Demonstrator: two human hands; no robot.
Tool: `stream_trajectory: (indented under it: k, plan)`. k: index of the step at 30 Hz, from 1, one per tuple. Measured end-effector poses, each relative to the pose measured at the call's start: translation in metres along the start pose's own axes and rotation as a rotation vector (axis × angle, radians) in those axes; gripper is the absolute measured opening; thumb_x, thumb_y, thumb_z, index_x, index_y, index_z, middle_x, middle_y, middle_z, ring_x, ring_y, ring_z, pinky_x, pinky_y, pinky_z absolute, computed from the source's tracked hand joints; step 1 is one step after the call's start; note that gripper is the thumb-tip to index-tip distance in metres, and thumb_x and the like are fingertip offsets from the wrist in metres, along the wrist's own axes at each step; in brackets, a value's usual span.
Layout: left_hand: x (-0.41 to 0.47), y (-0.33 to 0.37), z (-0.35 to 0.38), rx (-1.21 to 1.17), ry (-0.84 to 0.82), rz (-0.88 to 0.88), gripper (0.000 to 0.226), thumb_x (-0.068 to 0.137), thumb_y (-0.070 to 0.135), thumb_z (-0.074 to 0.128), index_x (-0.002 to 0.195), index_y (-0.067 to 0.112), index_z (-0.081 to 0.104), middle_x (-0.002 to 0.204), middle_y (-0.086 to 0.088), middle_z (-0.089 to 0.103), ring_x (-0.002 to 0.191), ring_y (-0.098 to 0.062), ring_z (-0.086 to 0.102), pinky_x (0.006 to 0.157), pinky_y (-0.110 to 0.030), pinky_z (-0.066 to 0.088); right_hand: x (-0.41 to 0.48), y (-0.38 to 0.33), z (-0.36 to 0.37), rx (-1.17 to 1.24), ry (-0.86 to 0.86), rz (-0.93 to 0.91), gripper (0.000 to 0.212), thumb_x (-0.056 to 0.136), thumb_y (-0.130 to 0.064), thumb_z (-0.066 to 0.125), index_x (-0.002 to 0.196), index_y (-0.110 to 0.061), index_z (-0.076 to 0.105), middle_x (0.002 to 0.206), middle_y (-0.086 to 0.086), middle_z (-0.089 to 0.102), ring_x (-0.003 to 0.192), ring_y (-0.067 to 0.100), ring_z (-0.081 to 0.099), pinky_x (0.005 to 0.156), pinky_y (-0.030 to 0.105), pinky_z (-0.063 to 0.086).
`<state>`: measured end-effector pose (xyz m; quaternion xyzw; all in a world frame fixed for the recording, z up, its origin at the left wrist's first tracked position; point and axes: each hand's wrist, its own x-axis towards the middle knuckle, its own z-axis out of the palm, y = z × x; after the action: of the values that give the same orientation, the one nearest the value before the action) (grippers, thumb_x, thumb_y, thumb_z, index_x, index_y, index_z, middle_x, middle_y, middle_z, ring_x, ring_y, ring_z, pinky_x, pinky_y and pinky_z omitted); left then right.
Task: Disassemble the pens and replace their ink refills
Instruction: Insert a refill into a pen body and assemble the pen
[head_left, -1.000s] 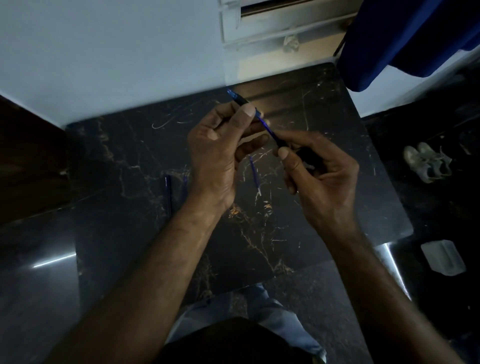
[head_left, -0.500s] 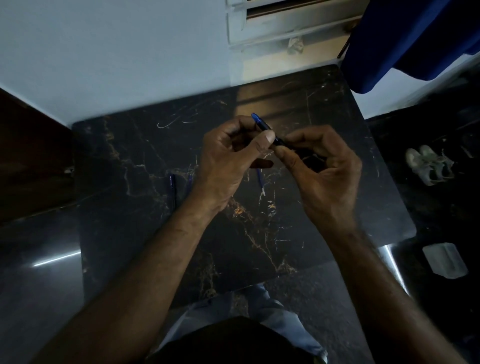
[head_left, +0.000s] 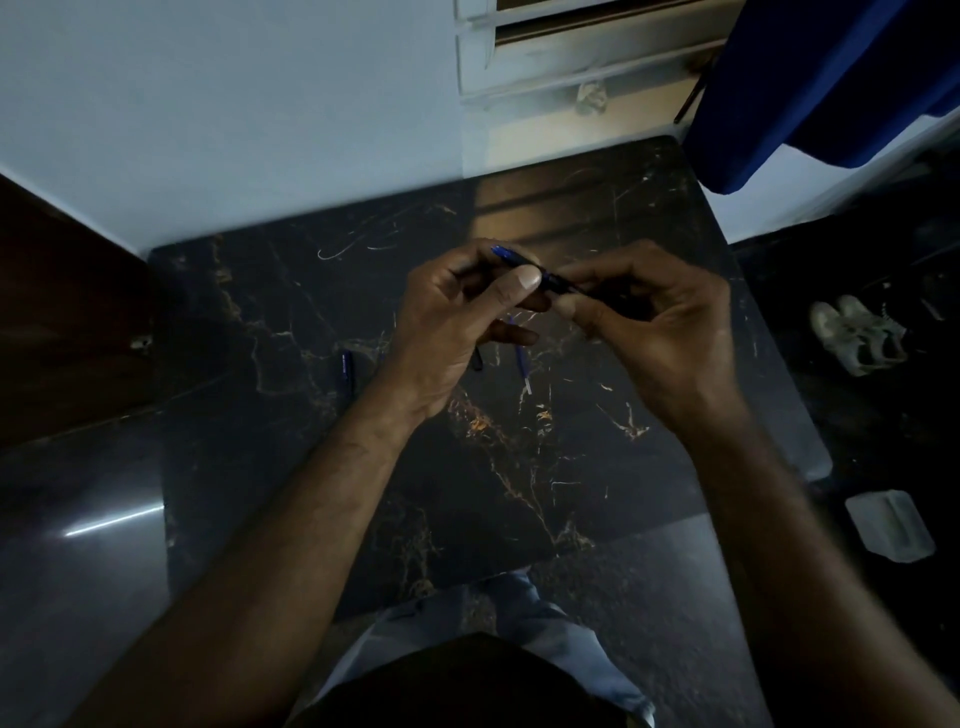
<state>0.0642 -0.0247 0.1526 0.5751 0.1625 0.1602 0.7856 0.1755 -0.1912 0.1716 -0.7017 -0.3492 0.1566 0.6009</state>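
Both hands hold one blue pen (head_left: 550, 279) above the black marble table (head_left: 291, 322). My left hand (head_left: 457, 322) pinches its blue upper end between thumb and fingers. My right hand (head_left: 660, 322) grips the darker lower part, which is mostly hidden in the fingers. Below the hands a thin blue ink refill (head_left: 521, 358) lies on the table. A small dark pen part (head_left: 477, 359) lies just left of it. Another blue pen (head_left: 347, 370) lies left of my left wrist.
A wall runs along the table's far edge. A blue cloth (head_left: 810, 78) hangs at the upper right. On the floor to the right are pale shoes (head_left: 857, 332) and a clear plastic lid (head_left: 889, 525). My knees sit under the near edge.
The hands have drawn together along the pen, so less of it shows between them. Its blue end sticks out less past my left hand.
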Motion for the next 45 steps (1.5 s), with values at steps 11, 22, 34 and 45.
stream_trajectory:
  k: [11,22,34,45]
  plan:
    - [-0.010,-0.005,0.004,-0.075,0.207,0.107,0.007,0.103,0.005,0.068,0.105,0.010,0.072,0.095,-0.004,0.082,0.086,-0.021,0.082,0.066,-0.029,0.065,0.019,-0.001,-0.003,0.429,-0.033,0.235,0.034,0.089,-0.012,0.081,0.117,-0.001,0.065,0.100,0.014,0.075,0.079,0.029,0.072,0.064,0.034,0.059]
    - [-0.014,-0.004,0.005,-0.100,0.242,0.141,0.010,0.100,0.006,0.070,0.104,0.014,0.075,0.096,0.000,0.080,0.085,-0.018,0.080,0.063,-0.027,0.064,0.009,-0.002,0.002,0.241,0.098,0.190,0.021,0.102,-0.022,0.070,0.092,-0.004,0.069,0.064,0.009,0.069,0.048,0.025,0.063,0.044,0.030,0.051]
    - [-0.013,-0.001,0.002,0.005,0.200,0.171,0.009,0.100,0.010,0.073,0.106,0.017,0.076,0.091,0.000,0.078,0.086,-0.017,0.075,0.062,-0.029,0.065,0.005,0.013,-0.002,0.274,-0.029,0.224,0.031,0.105,-0.032,0.063,0.090,-0.006,0.073,0.066,0.011,0.069,0.052,0.034,0.062,0.048,0.034,0.050]
    - [-0.018,-0.005,-0.003,0.060,0.169,0.144,0.009,0.103,0.003,0.069,0.108,0.010,0.073,0.089,-0.004,0.076,0.082,-0.018,0.074,0.061,-0.032,0.064,0.000,0.017,0.002,0.278,0.012,0.247,0.039,0.105,-0.034,0.062,0.083,-0.002,0.069,0.068,0.017,0.066,0.049,0.023,0.059,0.045,0.031,0.045]
